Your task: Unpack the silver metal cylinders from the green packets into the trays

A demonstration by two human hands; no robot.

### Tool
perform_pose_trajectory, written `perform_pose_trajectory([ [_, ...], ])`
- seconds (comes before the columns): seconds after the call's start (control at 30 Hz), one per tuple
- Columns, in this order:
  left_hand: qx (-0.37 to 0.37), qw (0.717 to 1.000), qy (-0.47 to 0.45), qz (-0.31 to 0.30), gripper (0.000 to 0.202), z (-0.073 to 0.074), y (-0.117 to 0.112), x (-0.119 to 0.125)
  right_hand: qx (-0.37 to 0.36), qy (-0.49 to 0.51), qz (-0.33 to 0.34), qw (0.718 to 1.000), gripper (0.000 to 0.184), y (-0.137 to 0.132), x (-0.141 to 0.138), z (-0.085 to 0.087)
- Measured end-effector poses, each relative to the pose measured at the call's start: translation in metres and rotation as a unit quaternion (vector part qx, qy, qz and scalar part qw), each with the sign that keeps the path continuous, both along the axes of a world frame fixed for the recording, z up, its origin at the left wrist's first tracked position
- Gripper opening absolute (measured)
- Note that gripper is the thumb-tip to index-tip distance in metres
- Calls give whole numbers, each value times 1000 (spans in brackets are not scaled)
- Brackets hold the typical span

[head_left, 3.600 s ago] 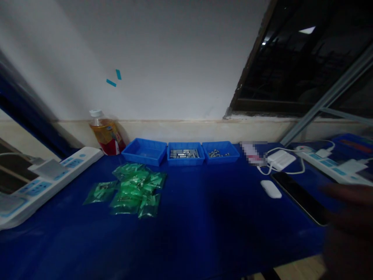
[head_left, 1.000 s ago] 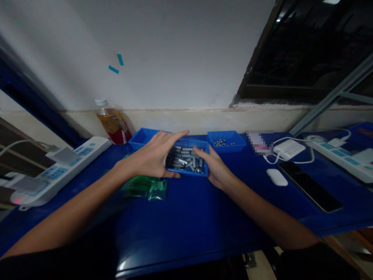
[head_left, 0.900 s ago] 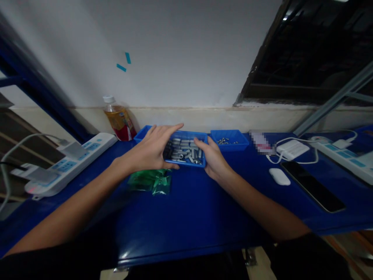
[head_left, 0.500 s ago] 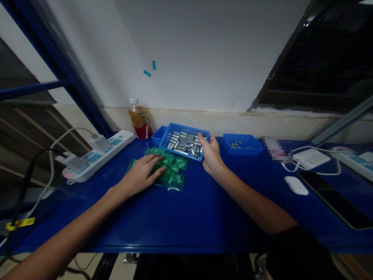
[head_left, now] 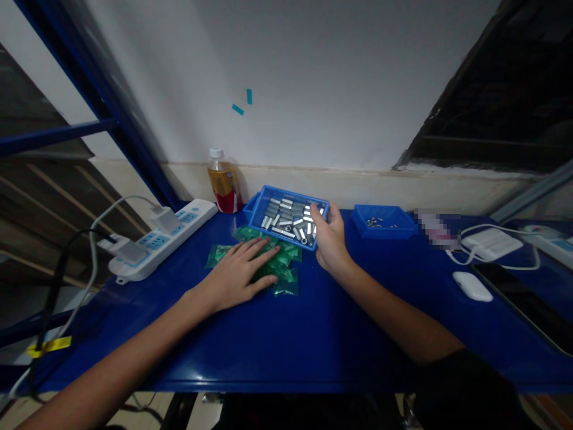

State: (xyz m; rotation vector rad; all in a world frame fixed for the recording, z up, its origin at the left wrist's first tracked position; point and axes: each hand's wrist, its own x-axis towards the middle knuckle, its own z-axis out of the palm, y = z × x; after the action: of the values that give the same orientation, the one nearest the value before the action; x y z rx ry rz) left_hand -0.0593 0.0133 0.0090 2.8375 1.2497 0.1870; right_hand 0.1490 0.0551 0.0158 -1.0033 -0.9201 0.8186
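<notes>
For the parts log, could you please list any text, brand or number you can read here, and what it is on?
Nothing can be read.
Bottle label: red and yellow, print too blurred.
Power strip: blue marks, too small.
Yellow tag, far left: blurred.
Tray in the right hand: no print seen.

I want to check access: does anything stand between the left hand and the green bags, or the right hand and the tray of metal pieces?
Nothing visible does. The left hand lies flat on the green bags, and the right hand grips the near right corner of the blue tray.
</notes>
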Motion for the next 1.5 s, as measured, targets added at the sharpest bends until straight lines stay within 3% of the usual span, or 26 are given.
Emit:
perform_pose_trajectory([
  [0.23, -17, 999, 29, 41, 63, -6, -4, -21, -21, 0, -23, 1000, 32, -6, 1, -9],
  [0.4, 13, 997, -11, 78, 66, -7, 27, -20, -7, 2, -40, 999, 31, -9, 1, -16],
  [0.5, -45, 997, -3, 69, 72, -15, 39, -16, 7, -10, -54, 998, 31, -11, 1, -17],
  [0.73, -42, 997, -34, 49, 62, -21, 20, -18, 67, -89, -116, 987, 28, -17, -11, -30],
  [0.93, 31, 978, -140, 150, 46, -18, 12, -13, 99, -180, -99, 974, 25, -25, -30, -35],
  [1.1, 52, 965, -168, 195, 45, -23, 11, -14, 142, -274, -100, 946, 24, -28, -38, -44],
  [1.3, 54, 975, -140, 165, 42, -34, 16, -14, 215, -419, -89, 878, 30, -35, -38, -51],
  [1.5, 57, 975, -141, 160, 41, -35, 18, -14, 254, -481, -64, 837, 36, -36, -40, -55],
])
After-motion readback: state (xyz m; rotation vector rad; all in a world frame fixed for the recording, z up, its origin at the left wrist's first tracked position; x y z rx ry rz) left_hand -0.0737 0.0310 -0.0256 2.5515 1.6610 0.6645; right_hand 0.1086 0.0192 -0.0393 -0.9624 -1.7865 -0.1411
